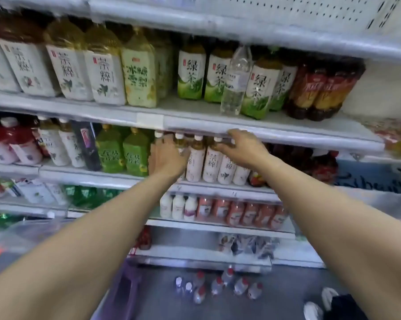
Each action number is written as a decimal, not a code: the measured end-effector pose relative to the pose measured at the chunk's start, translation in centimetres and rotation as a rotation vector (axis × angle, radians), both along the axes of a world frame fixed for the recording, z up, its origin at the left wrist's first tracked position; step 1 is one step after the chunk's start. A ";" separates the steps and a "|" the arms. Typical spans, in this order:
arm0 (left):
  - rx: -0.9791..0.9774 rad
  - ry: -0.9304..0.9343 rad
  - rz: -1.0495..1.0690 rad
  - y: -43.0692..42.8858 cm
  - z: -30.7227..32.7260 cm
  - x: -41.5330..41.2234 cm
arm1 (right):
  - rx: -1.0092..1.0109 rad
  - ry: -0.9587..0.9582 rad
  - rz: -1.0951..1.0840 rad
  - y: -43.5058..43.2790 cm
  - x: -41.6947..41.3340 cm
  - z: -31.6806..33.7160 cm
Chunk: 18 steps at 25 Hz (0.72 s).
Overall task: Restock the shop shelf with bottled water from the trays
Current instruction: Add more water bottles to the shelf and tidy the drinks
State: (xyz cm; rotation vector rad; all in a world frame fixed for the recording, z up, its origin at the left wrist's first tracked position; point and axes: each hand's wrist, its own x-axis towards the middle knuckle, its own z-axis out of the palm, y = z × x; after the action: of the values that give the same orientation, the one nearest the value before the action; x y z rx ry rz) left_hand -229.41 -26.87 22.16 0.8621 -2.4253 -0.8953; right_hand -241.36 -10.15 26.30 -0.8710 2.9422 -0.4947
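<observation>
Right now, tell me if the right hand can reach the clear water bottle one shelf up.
Probably yes: the clear water bottle stands at the shelf front, just above the right hand, with nothing before it.

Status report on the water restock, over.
Left hand flat against tea bottles, right hand on their necks, grip unclear. One water bottle upright on upper shelf; more water bottles on floor. Tea crowds the spot at hand.

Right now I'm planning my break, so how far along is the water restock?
Done: one clear water bottle stands on the upper shelf. In hand: left hand and right hand are on white-labelled tea bottles, holding no water. Left: several red-capped water bottles on the floor.
</observation>
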 end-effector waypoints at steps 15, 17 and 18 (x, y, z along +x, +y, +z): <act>0.524 -0.572 0.013 0.9 -50.2 12.8 | 0.089 -0.687 -0.206 3.6 10.6 -51.5; 0.550 -0.563 0.022 1.5 -56.5 12.7 | 0.012 -0.728 -0.219 4.0 11.3 -58.7; 0.564 -0.563 0.028 1.8 -59.7 12.4 | -0.033 -0.744 -0.226 4.1 11.3 -62.2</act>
State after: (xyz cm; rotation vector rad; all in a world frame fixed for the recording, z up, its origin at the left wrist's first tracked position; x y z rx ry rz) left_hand -217.02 -25.04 -37.54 1.5153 -2.6276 -1.5348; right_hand -230.06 -6.05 -35.88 -0.2541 2.3406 -0.6939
